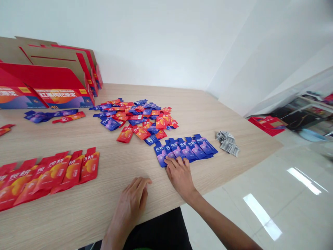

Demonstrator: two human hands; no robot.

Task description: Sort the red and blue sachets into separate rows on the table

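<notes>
My right hand (179, 173) lies flat on the wooden table (208, 114), fingers stretched out, fingertips touching the near ends of a fanned row of blue sachets (186, 148). My left hand (134, 199) rests palm down on bare table near the front edge, fingers loosely together, holding nothing. A fanned row of red-orange sachets (49, 175) lies to the left. A mixed heap of red and blue sachets (136, 116) sits further back in the middle.
Red cardboard display boxes (59, 83) stand at the back left, with a few loose sachets (52, 116) before them. A small pile of grey packets (228, 141) lies near the table's right edge. Beyond is glossy white floor and a red box (267, 124).
</notes>
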